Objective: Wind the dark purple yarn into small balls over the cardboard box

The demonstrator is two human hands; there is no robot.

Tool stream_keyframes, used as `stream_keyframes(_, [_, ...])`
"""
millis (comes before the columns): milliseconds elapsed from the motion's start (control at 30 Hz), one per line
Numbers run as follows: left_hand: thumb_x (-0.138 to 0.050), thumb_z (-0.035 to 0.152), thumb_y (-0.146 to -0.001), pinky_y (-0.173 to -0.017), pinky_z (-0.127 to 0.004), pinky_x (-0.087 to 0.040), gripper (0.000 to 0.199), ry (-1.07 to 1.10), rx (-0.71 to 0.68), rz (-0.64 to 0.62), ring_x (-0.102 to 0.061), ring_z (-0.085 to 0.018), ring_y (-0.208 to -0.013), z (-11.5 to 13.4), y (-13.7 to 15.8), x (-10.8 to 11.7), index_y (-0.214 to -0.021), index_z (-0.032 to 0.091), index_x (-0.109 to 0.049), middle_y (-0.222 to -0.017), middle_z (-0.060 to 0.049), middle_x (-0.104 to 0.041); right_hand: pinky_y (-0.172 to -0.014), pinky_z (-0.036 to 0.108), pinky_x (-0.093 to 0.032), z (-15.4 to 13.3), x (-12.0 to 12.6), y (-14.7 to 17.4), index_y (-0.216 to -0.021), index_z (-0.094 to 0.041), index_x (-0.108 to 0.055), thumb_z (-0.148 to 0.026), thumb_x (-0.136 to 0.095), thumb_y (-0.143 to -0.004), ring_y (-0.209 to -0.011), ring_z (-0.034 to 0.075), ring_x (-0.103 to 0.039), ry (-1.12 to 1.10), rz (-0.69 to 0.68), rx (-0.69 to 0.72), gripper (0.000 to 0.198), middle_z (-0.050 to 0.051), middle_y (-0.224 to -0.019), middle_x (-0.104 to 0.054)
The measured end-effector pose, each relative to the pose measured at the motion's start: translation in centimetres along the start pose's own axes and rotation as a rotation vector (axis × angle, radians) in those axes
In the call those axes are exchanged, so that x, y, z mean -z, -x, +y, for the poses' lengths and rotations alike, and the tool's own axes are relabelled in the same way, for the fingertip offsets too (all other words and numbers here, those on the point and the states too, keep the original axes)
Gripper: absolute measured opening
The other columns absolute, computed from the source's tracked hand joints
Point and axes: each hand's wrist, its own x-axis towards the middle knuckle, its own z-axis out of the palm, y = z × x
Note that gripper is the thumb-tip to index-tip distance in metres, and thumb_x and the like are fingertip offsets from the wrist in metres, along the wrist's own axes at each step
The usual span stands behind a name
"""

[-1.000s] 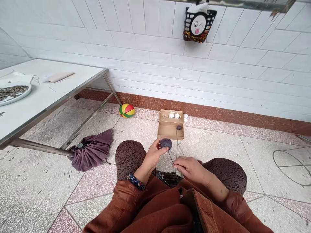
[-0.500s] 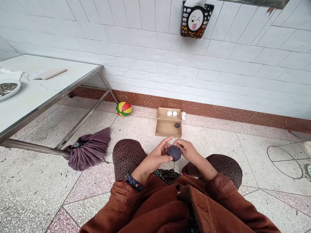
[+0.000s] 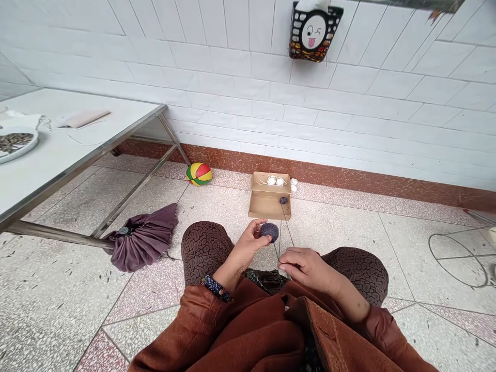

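Note:
My left hand (image 3: 250,244) grips a dark grey-blue ball of yarn (image 3: 269,232) between thumb and fingers, above the floor between my knees. Lower and to the right, my right hand (image 3: 304,264) is closed on the yarn strand (image 3: 276,251), which runs tight from the ball down to its fingers. From that hand the strand goes on up to a smaller dark yarn ball (image 3: 283,200) lying in the open cardboard box (image 3: 263,205). Two white yarn balls (image 3: 275,181) lie in the box's lid half.
Beside the box are small white balls (image 3: 294,185). A coloured ball (image 3: 199,174) rests by the wall. At left stand a white table (image 3: 127,106) with a plate (image 3: 23,151) on it and a folded purple umbrella (image 3: 145,237) below. A wire frame (image 3: 457,257) lies at right.
My right hand has moved away from the ball, down and right, drawing the strand out straight. My left hand has shifted slightly up and left with the ball.

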Motion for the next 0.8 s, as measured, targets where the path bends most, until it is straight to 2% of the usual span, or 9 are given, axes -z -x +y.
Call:
stream_keyframes(67, [-0.081,0.019,-0.062,-0.081,-0.030,-0.044,0.062,-0.120,-0.040,-0.008,-0.056,-0.016,-0.088,-0.3,0.1,-0.1,-0.121,0.022,-0.061,-0.097,-0.002,-0.059,-0.071,0.028,-0.048,-1.1,1.2,-0.9,-0.094,-0.022,-0.067,-0.034,-0.046,-0.105,-0.075,0.017,-0.061,0.049,-0.009,0.070,0.027,0.004,-0.083,-0.067])
stream_keyframes(167, [-0.082,0.016,-0.058,-0.079,-0.030,-0.045,0.081,-0.220,-0.065,-0.148,-0.057,-0.017,-0.087,-0.4,0.6,-0.5,-0.134,0.024,-0.054,-0.100,-0.002,-0.057,-0.072,0.029,-0.048,-1.5,3.0,-2.8,-0.093,-0.022,-0.069,-0.036,-0.046,-0.104,-0.077,0.018,-0.062,0.089,0.054,0.115,0.029,0.004,-0.083,-0.067])
stream_keyframes(267, [-0.077,0.015,-0.064,-0.083,-0.033,-0.047,0.087,-0.201,-0.104,-0.350,-0.058,-0.020,-0.093,0.4,1.4,-1.0,-0.145,0.026,-0.045,-0.102,-0.004,-0.060,-0.074,0.030,-0.048,-0.1,3.7,-4.5,-0.093,-0.023,-0.069,-0.038,-0.047,-0.104,-0.080,0.018,-0.063,0.058,0.152,0.076,0.029,0.004,-0.085,-0.067])
stream_keyframes(367, [-0.076,0.011,-0.066,-0.089,-0.035,-0.045,0.088,-0.133,-0.117,-0.434,-0.058,-0.021,-0.098,1.4,2.1,-1.2,-0.147,0.028,-0.044,-0.105,-0.005,-0.061,-0.074,0.030,-0.048,2.3,2.8,-5.1,-0.091,-0.022,-0.068,-0.036,-0.049,-0.103,-0.080,0.018,-0.063,0.003,0.259,0.005,0.026,0.004,-0.084,-0.067])
stream_keyframes(467, [-0.077,0.010,-0.065,-0.090,-0.032,-0.043,0.084,0.016,-0.077,-0.367,-0.057,-0.019,-0.097,2.0,2.2,-1.1,-0.142,0.029,-0.050,-0.106,-0.003,-0.061,-0.071,0.029,-0.047,4.3,0.6,-4.4,-0.088,-0.021,-0.064,-0.035,-0.048,-0.102,-0.075,0.018,-0.062,-0.039,0.336,-0.114,0.025,0.003,-0.080,-0.065])
stream_keyframes(567, [-0.077,0.013,-0.066,-0.092,-0.029,-0.040,0.066,0.159,-0.058,-0.217,-0.056,-0.018,-0.101,2.0,1.5,-0.8,-0.129,0.024,-0.063,-0.109,-0.004,-0.063,-0.071,0.028,-0.047,5.1,-1.7,-3.1,-0.090,-0.021,-0.061,-0.033,-0.044,-0.103,-0.075,0.018,-0.062,-0.047,0.309,-0.198,0.024,0.003,-0.081,-0.066])
stream_keyframes(700, [-0.078,0.015,-0.065,-0.094,-0.031,-0.039,0.046,0.251,-0.023,-0.046,-0.057,-0.018,-0.098,1.2,0.1,-0.2,-0.110,0.018,-0.071,-0.107,-0.005,-0.067,-0.075,0.028,-0.049,4.6,-3.6,-1.4,-0.094,-0.021,-0.061,-0.031,-0.044,-0.104,-0.080,0.017,-0.064,-0.006,0.140,-0.199,0.022,0.003,-0.085,-0.067])
stream_keyframes(800, [-0.078,0.017,-0.063,-0.093,-0.031,-0.041,0.044,0.229,-0.009,0.048,-0.058,-0.017,-0.095,0.4,-0.6,0.2,-0.106,0.017,-0.070,-0.103,-0.004,-0.068,-0.075,0.028,-0.050,3.5,-3.6,-0.6,-0.094,-0.021,-0.063,-0.031,-0.045,-0.104,-0.081,0.017,-0.065,0.043,0.010,-0.093,0.023,0.004,-0.088,-0.069])
